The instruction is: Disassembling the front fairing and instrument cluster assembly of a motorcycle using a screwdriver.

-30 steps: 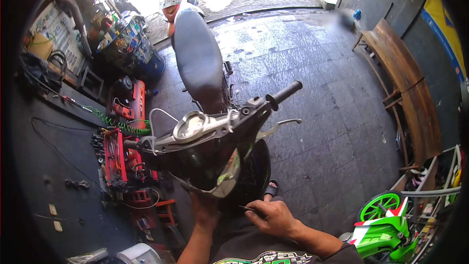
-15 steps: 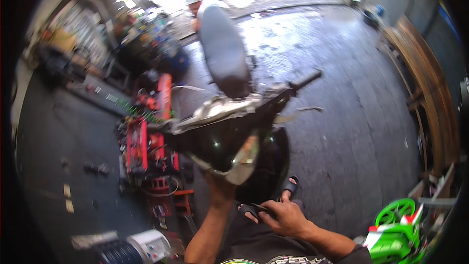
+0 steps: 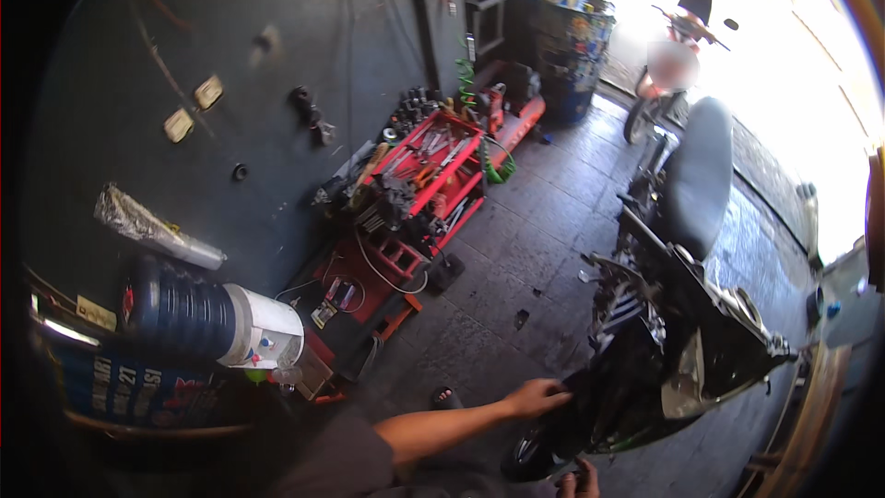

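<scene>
A dark motorcycle (image 3: 636, 387) with a long grey seat (image 3: 701, 180) stands at the right, its pale headlight (image 3: 684, 378) toward me. My left hand (image 3: 539, 398) reaches to the side of its dark front bodywork. The fingers are bent together, their tips against the dark surface, and what they grip is hard to make out. Lower down, close to the front wheel (image 3: 530, 456), my right hand (image 3: 579, 480) shows only in part at the picture's lower edge. Its fingers are curled, and whatever they hold is hidden.
A red tool cart (image 3: 433, 166) full of tools stands by the dark wall. Behind it are a red cylinder (image 3: 521, 120) and a stained blue drum (image 3: 572, 55). A water dispenser (image 3: 263, 327) is at lower left. Another motorcycle (image 3: 673, 65) stands at the bright doorway.
My view has swung left, so the motorcycle now appears farther right. My left hand has left the headlight's lower tip for the side of the front bodywork. My right hand is lower in view.
</scene>
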`<state>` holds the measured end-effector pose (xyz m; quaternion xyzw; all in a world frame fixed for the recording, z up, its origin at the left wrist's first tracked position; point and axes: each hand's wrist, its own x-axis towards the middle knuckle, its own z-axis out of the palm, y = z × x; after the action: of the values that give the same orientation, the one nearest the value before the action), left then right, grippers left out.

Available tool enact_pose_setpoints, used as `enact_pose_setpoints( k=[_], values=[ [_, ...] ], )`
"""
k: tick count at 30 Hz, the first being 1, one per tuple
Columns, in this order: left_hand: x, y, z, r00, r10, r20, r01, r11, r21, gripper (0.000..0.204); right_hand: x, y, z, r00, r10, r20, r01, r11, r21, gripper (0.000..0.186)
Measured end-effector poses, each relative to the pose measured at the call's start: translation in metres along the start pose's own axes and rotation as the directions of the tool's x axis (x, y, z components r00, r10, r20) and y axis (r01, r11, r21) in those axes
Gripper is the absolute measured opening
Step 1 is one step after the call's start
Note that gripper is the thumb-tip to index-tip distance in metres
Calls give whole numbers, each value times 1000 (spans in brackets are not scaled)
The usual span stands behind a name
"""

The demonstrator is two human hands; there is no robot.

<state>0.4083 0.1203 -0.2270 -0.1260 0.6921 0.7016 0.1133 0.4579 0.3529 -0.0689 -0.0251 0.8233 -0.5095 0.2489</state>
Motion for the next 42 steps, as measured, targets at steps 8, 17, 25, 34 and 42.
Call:
enact_pose_setpoints(
  k=[8,17,25,34,42],
  values=[
    [-277,-297,-199,260,-666,-699,844,509,-171,60,71,-92,108,987,-82,142,86,996,-19,28],
    [-352,-300,-189,74,-832,-550,355,537,-765,31,166,-97,219,922,-243,303,305,935,-180,33],
    [-340,-332,-83,164,-493,-855,554,763,-333,13,375,-112,413,812,-73,579,102,995,-17,22],
    [-270,-236,-181,119,-767,-631,581,569,-582,11,713,-207,663,928,-316,199,360,899,-248,36],
    [-230,-216,-224,202,-664,-720,659,636,-402,11,815,-249,710,975,-218,32,216,916,-339,41]
  ],
)
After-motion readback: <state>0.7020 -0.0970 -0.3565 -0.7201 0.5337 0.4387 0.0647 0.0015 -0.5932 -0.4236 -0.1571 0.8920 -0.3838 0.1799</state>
